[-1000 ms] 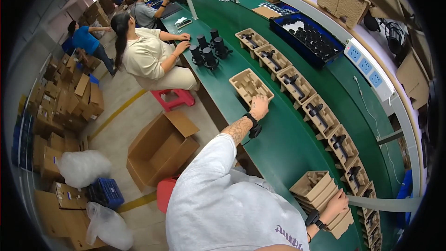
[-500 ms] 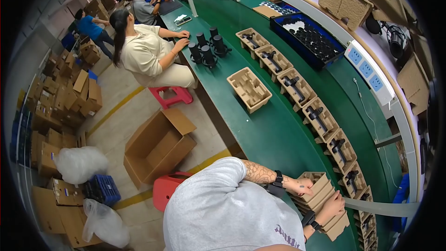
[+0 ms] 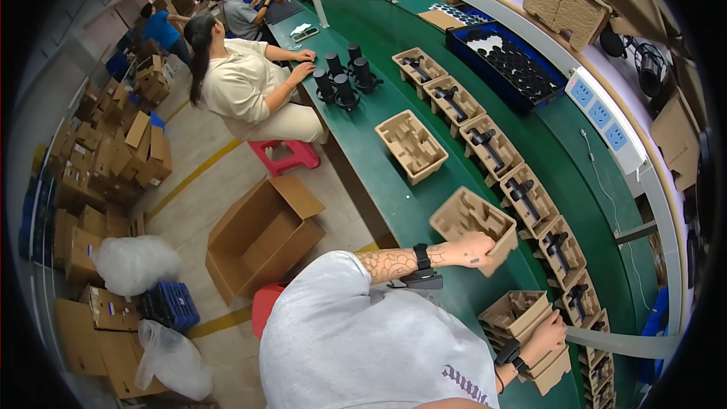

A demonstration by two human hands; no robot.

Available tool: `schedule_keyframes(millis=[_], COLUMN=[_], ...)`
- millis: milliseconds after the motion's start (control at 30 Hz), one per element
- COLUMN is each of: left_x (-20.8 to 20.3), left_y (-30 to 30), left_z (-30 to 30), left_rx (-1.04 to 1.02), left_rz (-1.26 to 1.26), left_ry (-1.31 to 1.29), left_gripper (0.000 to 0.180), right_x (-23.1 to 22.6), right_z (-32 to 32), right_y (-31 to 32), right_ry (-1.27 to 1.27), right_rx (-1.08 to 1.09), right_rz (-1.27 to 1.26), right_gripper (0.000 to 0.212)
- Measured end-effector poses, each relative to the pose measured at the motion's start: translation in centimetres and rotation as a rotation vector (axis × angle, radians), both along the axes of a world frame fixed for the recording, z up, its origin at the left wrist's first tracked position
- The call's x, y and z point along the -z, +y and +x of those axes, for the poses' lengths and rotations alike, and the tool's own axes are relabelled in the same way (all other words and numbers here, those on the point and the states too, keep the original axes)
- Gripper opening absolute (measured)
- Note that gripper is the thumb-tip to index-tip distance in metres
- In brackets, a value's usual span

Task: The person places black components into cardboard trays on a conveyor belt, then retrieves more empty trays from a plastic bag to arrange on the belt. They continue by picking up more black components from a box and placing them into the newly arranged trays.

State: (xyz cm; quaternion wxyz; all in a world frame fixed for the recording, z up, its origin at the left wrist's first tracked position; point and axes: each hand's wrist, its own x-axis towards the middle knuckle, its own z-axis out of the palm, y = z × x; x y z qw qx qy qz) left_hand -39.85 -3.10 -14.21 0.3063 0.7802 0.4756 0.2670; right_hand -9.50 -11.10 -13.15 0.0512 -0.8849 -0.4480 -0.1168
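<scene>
My left hand [image 3: 474,250] grips the edge of an empty moulded-pulp tray [image 3: 468,216], which is tilted and slightly blurred above the green table. Below it, my right hand [image 3: 544,339] rests against the side of a stack of the same brown pulp trays [image 3: 515,310], its fingers curled round the edge. Another single pulp tray [image 3: 411,145] lies on the table farther along, with nothing in its hollows. Beyond my hands runs a curved row of pulp trays [image 3: 528,193], each shown one holding a black part with a handle-like shape.
Black cylindrical units [image 3: 344,91] stand on the table near a seated co-worker [image 3: 246,91]. A blue crate [image 3: 506,64] of black parts sits behind the tray row. A metal post [image 3: 625,342] crosses near my right hand. An open carton [image 3: 261,238] stands on the floor.
My left hand has lifted a pulp tray off the stack and carried it away along the table, toward the single tray. The right hand stays at the stack.
</scene>
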Motion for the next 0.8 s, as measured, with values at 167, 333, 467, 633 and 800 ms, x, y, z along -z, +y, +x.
schedule_keyframes(millis=[167,333,467,633,800], left_x=[6.6,10.7,10.2,10.1,9.3], left_y=[1.3,1.8,3.7,5.6,6.9], left_z=[-0.5,-1.8,-3.5,-4.9,-5.9], left_rx=[0.008,-0.105,-0.136,-0.195,-0.330], left_rz=[0.060,0.143,0.196,0.084,0.148], left_ry=[0.374,0.533,0.528,0.619,0.669], left_gripper=[0.012,0.011,0.011,0.010,0.014], right_x=[0.0,0.4,0.2,0.8,0.9], right_z=[-0.4,-0.8,-0.9,-0.8,-0.8], right_y=[0.1,0.1,0.3,0.2,0.7], right_ry=[0.029,0.031,0.054,0.027,0.024], right_rx=[0.012,-0.019,-0.016,-0.028,-0.028], right_rz=[0.003,0.046,0.007,0.060,0.068], right_gripper=[0.042,0.042,0.042,0.040,0.039])
